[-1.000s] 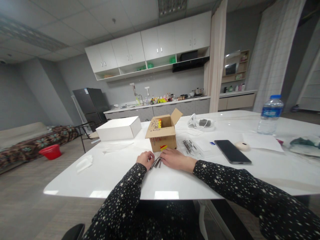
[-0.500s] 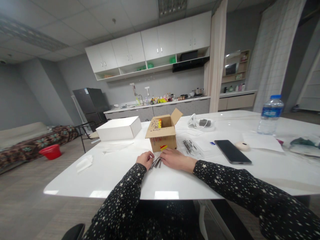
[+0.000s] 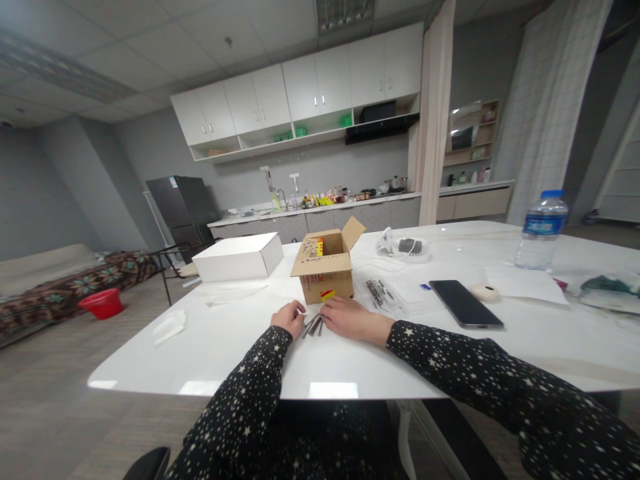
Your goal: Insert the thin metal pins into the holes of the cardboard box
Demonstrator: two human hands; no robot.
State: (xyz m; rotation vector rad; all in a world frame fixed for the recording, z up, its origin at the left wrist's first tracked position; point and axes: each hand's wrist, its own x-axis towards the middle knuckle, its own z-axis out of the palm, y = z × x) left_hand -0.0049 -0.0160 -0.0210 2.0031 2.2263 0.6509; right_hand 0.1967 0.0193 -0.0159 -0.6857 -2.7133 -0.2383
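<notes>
Both hands rest on the white table [image 3: 225, 347] just in front of an open cardboard box [image 3: 326, 267]. My left hand [image 3: 289, 317] is curled, its fingertips on a small bunch of thin dark metal rods [image 3: 313, 325] lying on the table. My right hand [image 3: 350, 317] lies palm down beside the rods, fingers bent and touching their far ends. Whether either hand pinches a rod is too small to make out.
A white flat box [image 3: 238, 257] sits left of the cardboard box. To the right lie a clear bag of dark parts [image 3: 381, 292], a black phone [image 3: 465, 303], a tape roll [image 3: 483, 291], paper [image 3: 524, 283] and a water bottle [image 3: 541, 229].
My left hand has shifted slightly to the left and back from the rods; the right hand stays put.
</notes>
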